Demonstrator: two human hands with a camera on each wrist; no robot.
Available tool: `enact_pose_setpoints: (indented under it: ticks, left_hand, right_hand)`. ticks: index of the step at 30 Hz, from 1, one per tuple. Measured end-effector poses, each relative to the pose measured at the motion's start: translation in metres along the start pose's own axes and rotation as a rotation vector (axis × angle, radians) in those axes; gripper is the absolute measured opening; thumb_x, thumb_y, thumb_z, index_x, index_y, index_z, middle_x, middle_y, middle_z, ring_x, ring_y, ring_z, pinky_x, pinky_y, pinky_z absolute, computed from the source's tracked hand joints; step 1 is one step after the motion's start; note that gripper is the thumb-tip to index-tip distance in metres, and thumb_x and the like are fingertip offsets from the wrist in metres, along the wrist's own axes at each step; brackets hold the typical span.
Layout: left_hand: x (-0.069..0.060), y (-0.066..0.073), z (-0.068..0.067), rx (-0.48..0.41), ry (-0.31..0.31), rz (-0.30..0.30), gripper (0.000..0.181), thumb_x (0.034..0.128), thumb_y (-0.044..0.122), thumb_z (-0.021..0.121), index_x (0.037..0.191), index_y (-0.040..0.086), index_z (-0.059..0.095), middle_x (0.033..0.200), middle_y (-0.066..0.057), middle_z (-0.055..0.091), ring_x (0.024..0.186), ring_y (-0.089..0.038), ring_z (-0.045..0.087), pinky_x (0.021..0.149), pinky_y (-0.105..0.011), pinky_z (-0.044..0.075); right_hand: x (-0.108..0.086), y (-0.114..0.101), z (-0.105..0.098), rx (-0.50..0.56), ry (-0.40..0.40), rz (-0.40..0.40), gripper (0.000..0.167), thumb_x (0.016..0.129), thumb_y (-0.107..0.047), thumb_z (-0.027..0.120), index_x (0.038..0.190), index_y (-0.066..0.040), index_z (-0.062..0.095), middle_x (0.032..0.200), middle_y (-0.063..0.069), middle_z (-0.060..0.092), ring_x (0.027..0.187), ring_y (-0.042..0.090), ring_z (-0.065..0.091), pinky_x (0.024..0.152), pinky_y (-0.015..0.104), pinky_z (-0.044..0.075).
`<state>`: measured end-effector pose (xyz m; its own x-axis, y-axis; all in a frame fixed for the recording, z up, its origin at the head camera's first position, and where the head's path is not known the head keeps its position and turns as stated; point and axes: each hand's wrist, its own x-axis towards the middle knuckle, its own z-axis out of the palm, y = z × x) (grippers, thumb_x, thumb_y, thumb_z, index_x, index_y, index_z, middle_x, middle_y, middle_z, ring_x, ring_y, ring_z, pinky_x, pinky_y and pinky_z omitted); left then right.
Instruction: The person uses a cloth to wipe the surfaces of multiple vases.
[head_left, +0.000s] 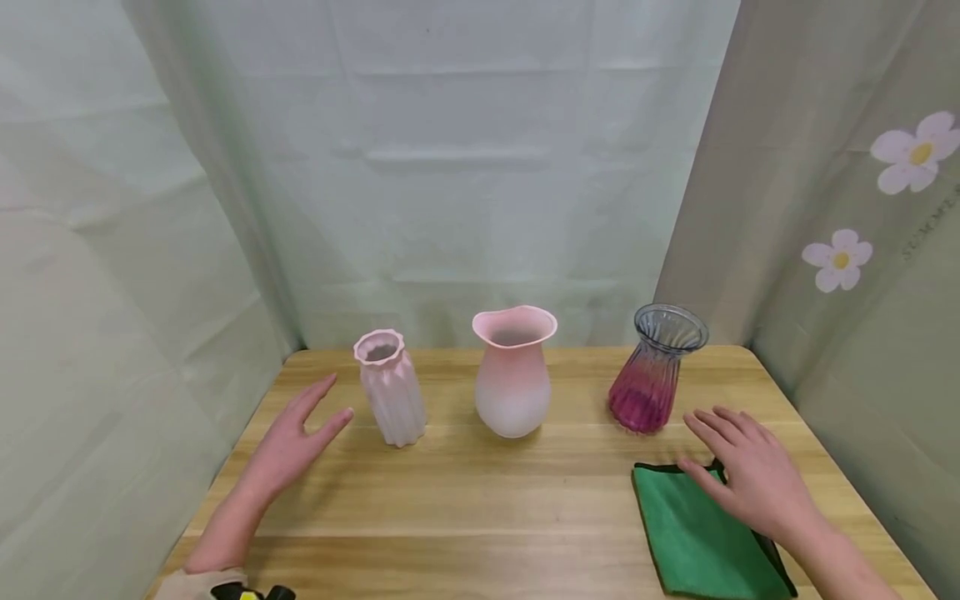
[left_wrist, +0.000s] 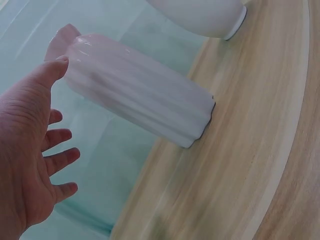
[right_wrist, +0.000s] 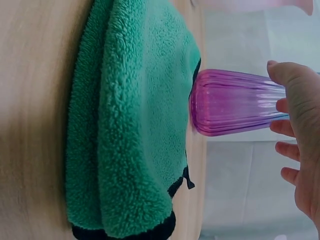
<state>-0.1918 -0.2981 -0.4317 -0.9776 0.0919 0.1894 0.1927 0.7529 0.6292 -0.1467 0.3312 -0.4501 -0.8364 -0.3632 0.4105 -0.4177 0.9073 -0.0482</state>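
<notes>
A small pale pink fluted vase (head_left: 393, 396) with a scalloped rim stands upright at the left of the wooden table. My left hand (head_left: 288, 446) hovers just left of it, thumb and fingers spread, holding nothing; the left wrist view shows the same vase (left_wrist: 135, 87) beyond the fingers. At the right, my right hand (head_left: 750, 475) is held over a folded green cloth (head_left: 697, 533) with black edging, fingers extended and nothing in the grasp. Behind that cloth stands a ribbed glass vase (head_left: 648, 383), grey-blue above and magenta below. In the right wrist view, the hand (right_wrist: 302, 125) appears apart from the cloth.
Between the two other vases stands a rounder pink-to-white vase (head_left: 513, 392) with a flared, wavy rim. Pale curtains (head_left: 480, 183) hang behind the table (head_left: 450, 517) and at both sides; the right one carries printed flowers.
</notes>
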Motion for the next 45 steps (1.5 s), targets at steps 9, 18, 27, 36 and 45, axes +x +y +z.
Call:
enact_pose_setpoints:
  ticks: [9, 18, 27, 36, 45]
  left_hand:
    - [-0.005, 0.006, 0.004, -0.028, 0.0, -0.014, 0.078, 0.1002, 0.052, 0.062, 0.161, 0.013, 0.032, 0.158, -0.024, 0.036, 0.143, -0.049, 0.032, 0.108, -0.073, 0.029]
    - [0.006, 0.015, 0.01, -0.085, -0.008, -0.02, 0.082, 0.0979, 0.055, 0.064, 0.161, 0.014, 0.031, 0.157, -0.021, 0.039, 0.144, -0.044, 0.034, 0.109, -0.072, 0.03]
    - [0.025, 0.024, 0.014, -0.146, 0.004, -0.036, 0.088, 0.0951, 0.058, 0.066, 0.163, 0.016, 0.028, 0.161, -0.016, 0.034, 0.145, -0.04, 0.034, 0.111, -0.071, 0.028]
    - [0.038, 0.036, 0.014, -0.194, -0.012, -0.046, 0.089, 0.0939, 0.059, 0.067, 0.162, 0.017, 0.029, 0.16, -0.02, 0.035, 0.146, -0.044, 0.031, 0.111, -0.072, 0.027]
    - [0.049, 0.038, 0.016, -0.221, -0.002, -0.059, 0.092, 0.092, 0.061, 0.068, 0.161, 0.014, 0.03, 0.16, -0.018, 0.035, 0.146, -0.042, 0.031, 0.111, -0.072, 0.028]
  right_hand:
    - [-0.015, -0.01, 0.007, -0.007, 0.014, -0.071, 0.063, 0.087, -0.045, 0.079, 0.138, -0.013, 0.064, 0.137, 0.011, 0.062, 0.13, 0.041, 0.049, 0.125, 0.044, 0.013]
    - [-0.02, -0.016, 0.009, -0.011, 0.021, -0.118, 0.061, 0.085, -0.04, 0.082, 0.138, -0.014, 0.065, 0.136, 0.009, 0.063, 0.131, 0.039, 0.051, 0.125, 0.04, 0.013]
    - [-0.013, -0.018, 0.013, 0.006, 0.017, -0.168, 0.059, 0.084, -0.039, 0.082, 0.135, -0.013, 0.067, 0.133, 0.008, 0.065, 0.13, 0.036, 0.052, 0.125, 0.035, 0.01]
    - [-0.005, -0.021, 0.015, -0.002, -0.005, -0.19, 0.058, 0.086, -0.039, 0.081, 0.135, -0.012, 0.067, 0.134, 0.009, 0.065, 0.13, 0.036, 0.053, 0.125, 0.034, 0.009]
    - [0.001, -0.023, 0.013, 0.001, -0.008, -0.205, 0.059, 0.085, -0.04, 0.081, 0.135, -0.013, 0.067, 0.135, 0.008, 0.065, 0.13, 0.034, 0.052, 0.122, 0.039, 0.019]
